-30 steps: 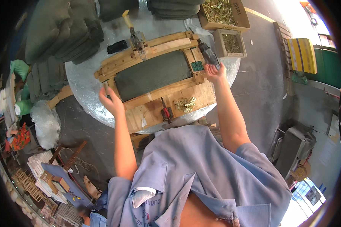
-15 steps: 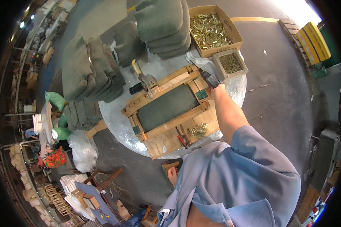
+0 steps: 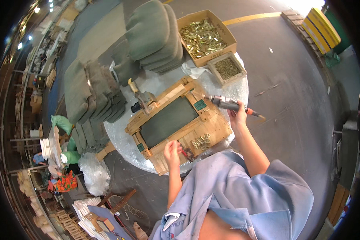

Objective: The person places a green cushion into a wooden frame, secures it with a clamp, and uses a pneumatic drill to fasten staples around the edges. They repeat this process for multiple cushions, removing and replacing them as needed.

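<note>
My right hand point(image 3: 238, 116) is wrapped round a dark inline power screwdriver point(image 3: 225, 102), its tip pointing left toward the right end of a wooden frame jig point(image 3: 175, 93). A dark green panel point(image 3: 170, 122) lies inside the jig. Over the near edge of the board, my left hand point(image 3: 172, 153) is held up with its fingers pressed together. Whatever they may pinch is too small to make out. Beside it lies a pair of red-handled pliers point(image 3: 184, 153). A little pile of brass-coloured metal pieces point(image 3: 201, 141) rests on the board nearby.
Stacks of grey-green pads point(image 3: 148, 34) stand at the far left of the film-wrapped round table point(image 3: 120, 148). Behind the jig are a carton point(image 3: 230, 45) of brass-coloured pieces and a wooden box point(image 3: 213, 75) of small fasteners. A toggle clamp point(image 3: 145, 102) sits on the jig's far rail.
My left hand has risen from below the table edge to above the board. My right hand has lifted the screwdriver and turned it sideways. The whole view has shifted slightly.
</note>
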Motion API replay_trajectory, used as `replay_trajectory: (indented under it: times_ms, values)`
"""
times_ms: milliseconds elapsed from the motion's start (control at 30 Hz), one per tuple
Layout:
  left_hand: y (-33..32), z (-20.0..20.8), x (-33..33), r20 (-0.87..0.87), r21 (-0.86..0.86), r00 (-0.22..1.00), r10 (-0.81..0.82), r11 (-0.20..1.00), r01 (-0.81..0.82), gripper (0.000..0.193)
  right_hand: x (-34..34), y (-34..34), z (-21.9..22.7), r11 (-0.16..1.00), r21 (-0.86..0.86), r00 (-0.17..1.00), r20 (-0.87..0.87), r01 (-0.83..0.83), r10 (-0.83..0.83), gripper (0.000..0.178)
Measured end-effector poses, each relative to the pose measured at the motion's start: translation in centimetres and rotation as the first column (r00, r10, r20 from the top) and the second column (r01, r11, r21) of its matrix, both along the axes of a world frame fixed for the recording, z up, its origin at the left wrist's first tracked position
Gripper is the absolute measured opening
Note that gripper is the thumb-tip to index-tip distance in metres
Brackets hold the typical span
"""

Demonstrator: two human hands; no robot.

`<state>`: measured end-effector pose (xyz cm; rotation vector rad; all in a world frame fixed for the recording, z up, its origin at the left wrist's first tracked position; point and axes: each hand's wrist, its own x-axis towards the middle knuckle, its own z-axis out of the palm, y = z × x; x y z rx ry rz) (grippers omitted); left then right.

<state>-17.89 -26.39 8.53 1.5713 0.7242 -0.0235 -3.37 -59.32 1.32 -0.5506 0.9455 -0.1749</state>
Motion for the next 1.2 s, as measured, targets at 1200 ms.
replay_trajectory:
  times_ms: [1200]
  values:
    - [-10.2, -9.4, 2.4, -0.261, 0.725, 0.754, -0.603, 0.393, 0.565, 0.035, -19.1, -6.1, 11.1, 0.749, -0.482, 0.832, 0.068, -0.455, 0.55, 0.062]
